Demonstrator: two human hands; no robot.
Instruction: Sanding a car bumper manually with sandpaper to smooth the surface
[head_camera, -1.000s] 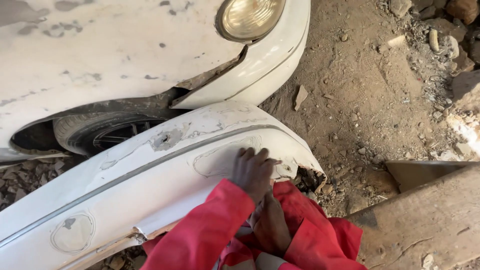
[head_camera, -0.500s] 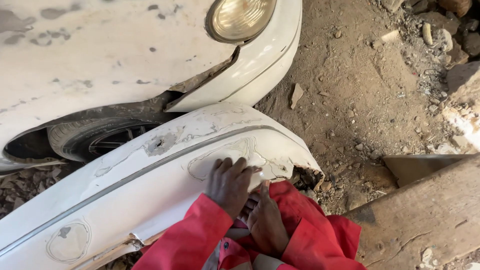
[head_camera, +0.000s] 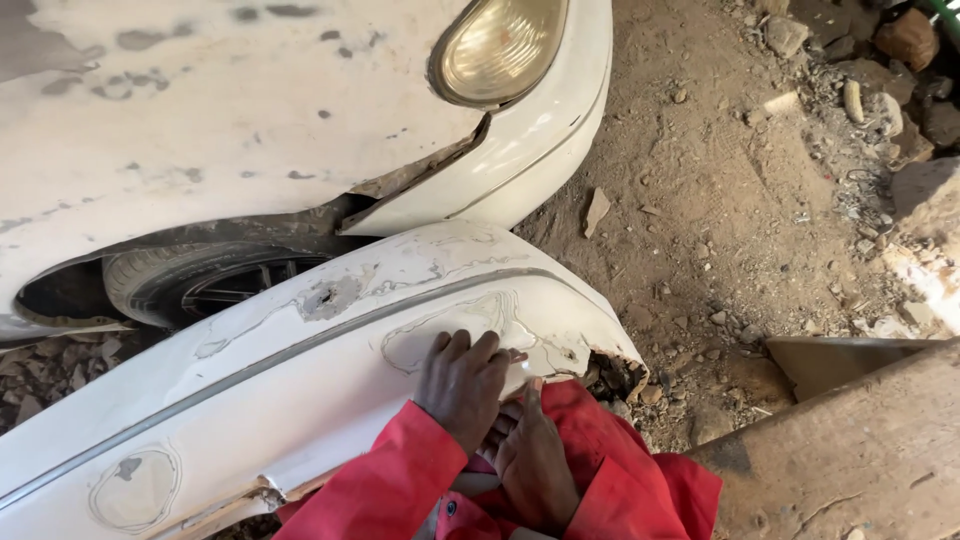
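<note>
Looking down now at a detached white bumper (head_camera: 250, 400) lying across the lower left, propped against the person's lap in red overalls (head_camera: 620, 470). Left hand (head_camera: 462, 385) sits flat on the bumper's face, fingers spread and pressed onto a sanded patch of filler (head_camera: 440, 330) just below the grey trim line (head_camera: 200, 385); grip open, palm down, holding nothing that I can see. Right hand (head_camera: 535, 455) is tucked just beside it, lower and to the right, fingers pointing up toward the bumper's edge and touching the left hand. Whether it pinches anything between its fingers I cannot tell; the left hand covers the fingertips.

Another sanded ring (head_camera: 135, 488) shows at the bumper's far left end, and there is a chipped spot (head_camera: 325, 297) higher up. The bumper's right end looks broken and ragged (head_camera: 610, 370).

Behind it stands a white car (head_camera: 200, 120) with patchy paint, 1 headlamp (head_camera: 498, 50) at top, a tyre (head_camera: 190, 280) in the wheel arch. Dirt ground (head_camera: 740, 200) with stones on the right, a wooden plank (head_camera: 850, 450) at bottom right.
</note>
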